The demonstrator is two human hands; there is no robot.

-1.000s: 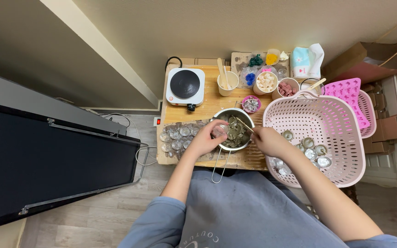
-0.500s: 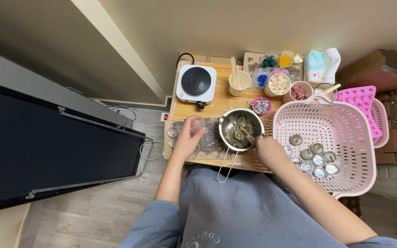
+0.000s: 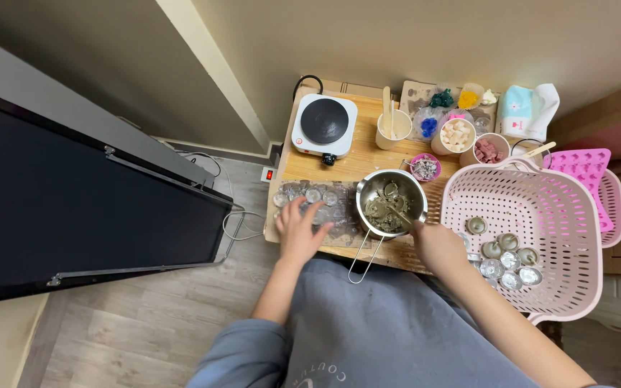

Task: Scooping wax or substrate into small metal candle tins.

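Half a second back the left hand (image 3: 297, 231) was lifted over the clear cups (image 3: 310, 197) with one small cup in its fingers; now it lies lower, fingers spread flat across the near end of that cluster on the wooden table (image 3: 310, 162), and whether it holds a cup underneath cannot be told. Beside the cups, on their right, stands the steel pot (image 3: 391, 202), its wire handle sticking out toward the person over the table edge. The right hand (image 3: 436, 244) sits at the pot's near rim, loosely closed on a thin stick (image 3: 397, 210) whose tip rests among the grey-green lumps and little round tins inside. These cups look light, thin and slick, probably brittle if squeezed, so each is best taken by the rim or sides with fingertips rather than pinched hard. With its load the pot looks heavier and stiff; the handle is the place to take it. To the right a pink basket (image 3: 540, 215) holds more small tins (image 3: 506, 253), and a hotplate (image 3: 324, 126) stands at the back.
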